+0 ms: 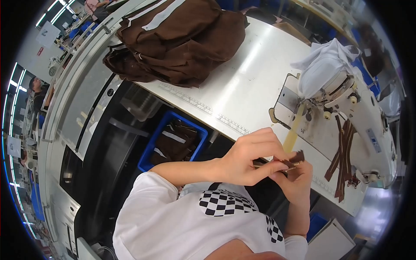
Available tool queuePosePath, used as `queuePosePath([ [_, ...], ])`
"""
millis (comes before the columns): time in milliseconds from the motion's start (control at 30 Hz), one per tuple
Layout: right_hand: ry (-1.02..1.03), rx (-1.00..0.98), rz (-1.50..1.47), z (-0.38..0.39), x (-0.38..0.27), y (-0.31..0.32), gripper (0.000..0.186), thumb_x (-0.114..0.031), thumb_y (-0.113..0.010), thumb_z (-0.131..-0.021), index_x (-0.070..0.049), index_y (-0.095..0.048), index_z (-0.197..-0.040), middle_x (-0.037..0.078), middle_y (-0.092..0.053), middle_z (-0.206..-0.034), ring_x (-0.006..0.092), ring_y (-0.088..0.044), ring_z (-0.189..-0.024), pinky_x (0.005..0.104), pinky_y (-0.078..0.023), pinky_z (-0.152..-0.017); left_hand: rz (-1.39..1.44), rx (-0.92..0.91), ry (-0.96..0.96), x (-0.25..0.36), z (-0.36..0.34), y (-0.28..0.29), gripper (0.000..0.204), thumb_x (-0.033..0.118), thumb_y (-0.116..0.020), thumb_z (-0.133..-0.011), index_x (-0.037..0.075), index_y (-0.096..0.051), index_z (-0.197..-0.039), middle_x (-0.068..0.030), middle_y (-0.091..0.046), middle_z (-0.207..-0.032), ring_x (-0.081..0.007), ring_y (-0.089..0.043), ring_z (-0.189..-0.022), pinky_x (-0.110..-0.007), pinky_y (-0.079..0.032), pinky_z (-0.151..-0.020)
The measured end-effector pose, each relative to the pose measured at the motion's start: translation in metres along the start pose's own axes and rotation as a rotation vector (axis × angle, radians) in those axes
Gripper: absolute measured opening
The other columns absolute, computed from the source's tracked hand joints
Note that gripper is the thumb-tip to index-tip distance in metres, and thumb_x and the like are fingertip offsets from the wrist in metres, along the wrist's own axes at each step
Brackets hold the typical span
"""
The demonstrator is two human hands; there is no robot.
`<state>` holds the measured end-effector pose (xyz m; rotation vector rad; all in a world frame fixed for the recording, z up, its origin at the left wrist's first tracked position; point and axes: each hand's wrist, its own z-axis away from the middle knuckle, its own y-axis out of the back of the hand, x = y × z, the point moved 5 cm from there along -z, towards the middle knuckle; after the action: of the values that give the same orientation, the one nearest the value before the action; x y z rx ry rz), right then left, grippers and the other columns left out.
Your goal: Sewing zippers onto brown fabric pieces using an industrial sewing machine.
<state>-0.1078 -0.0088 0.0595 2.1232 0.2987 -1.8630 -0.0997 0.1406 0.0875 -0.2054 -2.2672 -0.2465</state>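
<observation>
In front of my chest, at the table's near edge, both hands pinch a short brown zipper (297, 159) with pale metal teeth. My left hand (253, 158) reaches across from the left, thumb and fingers closed on it. From below, my right hand (297, 182) grips the same piece, its fingers partly hidden behind the left hand. Just beyond them a yellow strip (295, 128) runs over the table toward the sewing machine (362, 117). White cloth (327, 65) is draped over the machine's head.
Several brown zipper strips (342, 151) lie on the right of the white table (260, 56). A heap of brown garments (186, 43) covers its far left. Below stands a blue bin (201, 141) holding brown cloth. Other people work in the left background.
</observation>
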Motion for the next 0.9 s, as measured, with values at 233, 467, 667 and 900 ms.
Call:
queuePosePath([
  [233,-0.068,0.039,-0.149,0.007,-0.006,0.004,0.016,-0.008,-0.075,-0.079,0.001,-0.065,-0.087,0.004,-0.066,-0.075,0.0105,-0.059,-0.071,0.0243,-0.044,-0.064,0.038,-0.032,0.044,-0.002,0.002,0.003,0.007,0.002,-0.070,-0.079,0.001,-0.067,-0.085,-0.0075,-0.061,-0.079,-0.0201,-0.055,-0.073,-0.029,-0.044,-0.064],
  [467,0.288,-0.117,0.726,0.028,0.031,-0.039,0.013,-0.012,-0.077,-0.073,-0.007,-0.066,-0.078,0.006,-0.058,-0.059,0.0272,-0.054,-0.053,0.0360,-0.043,-0.054,0.567,0.613,-0.218,0.025,-0.022,0.080,0.007,0.004,-0.059,-0.086,0.001,-0.053,-0.086,-0.0064,-0.052,-0.086,-0.0158,-0.048,-0.075,-0.028,-0.040,-0.068],
  [667,0.082,-0.291,0.839,0.023,0.029,-0.009,0.028,-0.015,-0.069,-0.083,-0.005,-0.060,-0.107,0.012,-0.064,-0.084,0.0302,-0.060,-0.074,0.0396,-0.046,-0.069,-0.048,0.253,-0.271,0.038,-0.018,0.075,0.007,0.004,-0.066,-0.081,0.001,-0.061,-0.084,-0.0075,-0.057,-0.084,-0.0198,-0.048,-0.079,-0.031,-0.039,-0.073],
  [900,0.354,-0.051,0.149,0.001,0.012,-0.042,0.021,-0.005,-0.050,-0.093,0.002,-0.052,-0.113,0.015,-0.058,-0.073,0.0289,-0.056,-0.059,0.0327,-0.044,-0.057,-0.075,-0.368,-0.087,0.018,-0.020,0.025,0.032,0.025,-0.080,-0.073,-0.001,-0.068,-0.088,-0.0084,-0.061,-0.085,-0.0253,-0.054,-0.085,-0.033,-0.042,-0.076],
])
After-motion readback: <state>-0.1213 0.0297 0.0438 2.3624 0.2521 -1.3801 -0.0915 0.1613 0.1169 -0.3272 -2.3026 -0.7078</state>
